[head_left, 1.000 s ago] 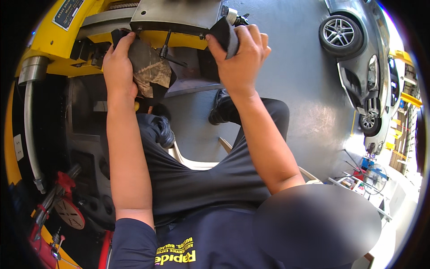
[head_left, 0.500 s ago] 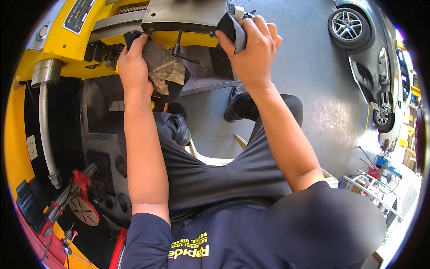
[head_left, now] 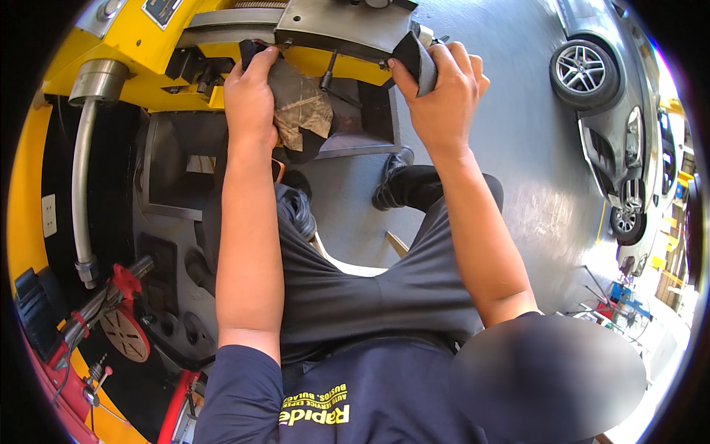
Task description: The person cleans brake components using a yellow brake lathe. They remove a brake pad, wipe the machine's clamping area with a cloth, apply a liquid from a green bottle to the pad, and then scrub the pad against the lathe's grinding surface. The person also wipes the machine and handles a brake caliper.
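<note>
My left hand (head_left: 250, 100) is closed on a camouflage-patterned rag (head_left: 299, 107), which hangs down beside its thumb. A dark bit of fabric also pokes out above those fingers. Its thumb tip is by the lower left corner of a metal carriage (head_left: 340, 29) on a yellow machine (head_left: 140, 55). At the carriage's right end, my right hand (head_left: 447, 96) pinches a folded dark grey cloth (head_left: 423, 70) between thumb and fingers. Between my hands, a black lever handle (head_left: 330, 74) sticks out below the carriage.
Under the machine sits a dark metal tray (head_left: 370, 122). A steel pipe (head_left: 83, 177) hangs at the left, above red equipment (head_left: 126, 285) with a round slotted plate. My legs (head_left: 355, 303) straddle a pale stool edge (head_left: 359, 268). Parked cars (head_left: 603, 111) stand at the right.
The view has shifted, so machine and hands appear farther right, with the machine slightly higher. Both hands keep the same hold and place against the carriage.
</note>
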{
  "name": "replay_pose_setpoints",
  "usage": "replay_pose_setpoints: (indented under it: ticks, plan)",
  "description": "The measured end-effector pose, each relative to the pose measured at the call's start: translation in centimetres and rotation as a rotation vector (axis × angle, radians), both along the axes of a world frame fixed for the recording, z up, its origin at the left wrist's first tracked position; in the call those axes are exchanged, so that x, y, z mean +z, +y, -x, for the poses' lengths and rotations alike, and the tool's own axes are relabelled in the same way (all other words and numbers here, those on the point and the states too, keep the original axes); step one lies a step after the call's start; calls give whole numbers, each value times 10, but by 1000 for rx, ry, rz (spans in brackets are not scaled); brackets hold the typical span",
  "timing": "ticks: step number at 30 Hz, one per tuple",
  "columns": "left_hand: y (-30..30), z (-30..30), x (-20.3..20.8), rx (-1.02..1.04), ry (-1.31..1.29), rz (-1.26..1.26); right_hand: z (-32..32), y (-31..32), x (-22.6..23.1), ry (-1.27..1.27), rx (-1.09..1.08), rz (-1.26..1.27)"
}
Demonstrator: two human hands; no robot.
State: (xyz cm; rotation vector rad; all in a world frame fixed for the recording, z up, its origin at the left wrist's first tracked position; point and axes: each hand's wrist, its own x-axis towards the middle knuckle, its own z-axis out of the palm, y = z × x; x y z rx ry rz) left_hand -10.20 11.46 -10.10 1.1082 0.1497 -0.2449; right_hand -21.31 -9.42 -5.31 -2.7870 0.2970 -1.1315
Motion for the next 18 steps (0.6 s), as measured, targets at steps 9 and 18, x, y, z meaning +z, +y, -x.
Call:
replay_pose_setpoints:
  ticks: [9,18]
  plan:
    - [5,-3,-4,17,-26,-7,-20,16,9,83,50,166]
    - [10,-1,3,23,-34,55,-38,18,25,200,208,369]
